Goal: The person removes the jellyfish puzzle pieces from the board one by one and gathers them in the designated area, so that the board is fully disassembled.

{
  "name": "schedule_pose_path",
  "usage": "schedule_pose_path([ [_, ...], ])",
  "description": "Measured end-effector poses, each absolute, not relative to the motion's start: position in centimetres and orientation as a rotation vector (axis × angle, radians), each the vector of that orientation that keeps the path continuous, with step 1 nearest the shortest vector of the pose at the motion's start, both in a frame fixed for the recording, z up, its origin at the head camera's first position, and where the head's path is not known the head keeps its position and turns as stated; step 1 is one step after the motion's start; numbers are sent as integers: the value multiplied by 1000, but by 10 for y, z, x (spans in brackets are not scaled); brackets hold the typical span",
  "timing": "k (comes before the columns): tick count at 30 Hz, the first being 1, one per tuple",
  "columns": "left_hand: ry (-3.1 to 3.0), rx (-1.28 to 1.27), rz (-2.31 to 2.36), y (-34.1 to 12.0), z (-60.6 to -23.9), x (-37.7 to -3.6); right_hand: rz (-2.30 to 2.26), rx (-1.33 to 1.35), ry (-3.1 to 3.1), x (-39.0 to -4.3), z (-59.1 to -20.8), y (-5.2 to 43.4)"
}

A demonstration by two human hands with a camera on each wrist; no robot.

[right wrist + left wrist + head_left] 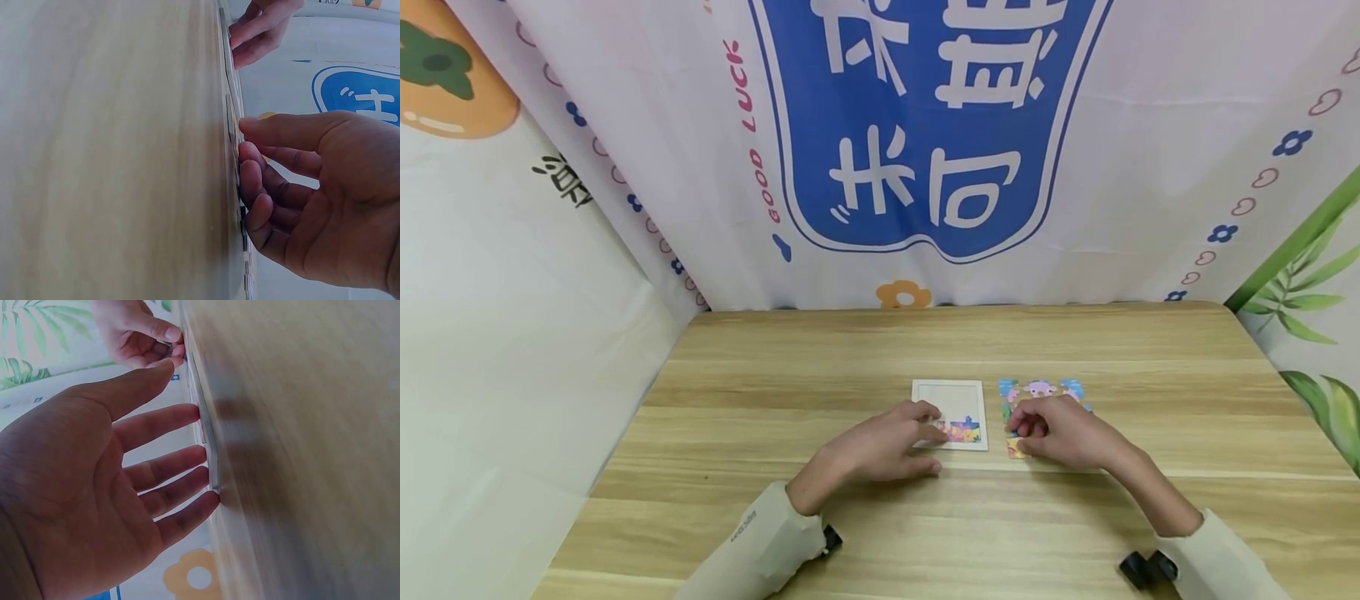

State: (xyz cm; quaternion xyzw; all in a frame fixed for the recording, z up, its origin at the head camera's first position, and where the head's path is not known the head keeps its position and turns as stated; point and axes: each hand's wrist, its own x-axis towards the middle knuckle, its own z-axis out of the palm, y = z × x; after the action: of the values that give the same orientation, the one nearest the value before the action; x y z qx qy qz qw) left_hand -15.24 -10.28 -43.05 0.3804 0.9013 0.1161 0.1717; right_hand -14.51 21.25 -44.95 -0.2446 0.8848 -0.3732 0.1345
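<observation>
A white-framed puzzle tray [951, 398] lies flat on the table, with joined pink, yellow and blue puzzle pieces [966, 432] along its lower part. My left hand [887, 442] rests its extended, spread fingertips on the tray's lower left; the left wrist view shows those fingers [165, 465] nearly straight. Right of the tray, my right hand [1063, 432] pinches a yellow puzzle piece [1015, 447] between thumb and forefinger, low over the table. In the right wrist view that piece [229, 119] shows edge-on by the thumb. Blue and pink puzzle pieces [1041, 388] lie beyond and partly under this hand.
The wood-grain table [775, 375] runs back to a printed cloth [1112, 208] hanging behind it. More printed cloth stands at the left and right sides. Both wrists carry small black devices [1138, 570] near the sleeves.
</observation>
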Motion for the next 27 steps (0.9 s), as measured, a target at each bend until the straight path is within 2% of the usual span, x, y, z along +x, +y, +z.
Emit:
schedule_pose_path([
  [27, 2576, 1147, 272, -99, -432, -152, -1086, -775, 2546, -153, -442, 184],
])
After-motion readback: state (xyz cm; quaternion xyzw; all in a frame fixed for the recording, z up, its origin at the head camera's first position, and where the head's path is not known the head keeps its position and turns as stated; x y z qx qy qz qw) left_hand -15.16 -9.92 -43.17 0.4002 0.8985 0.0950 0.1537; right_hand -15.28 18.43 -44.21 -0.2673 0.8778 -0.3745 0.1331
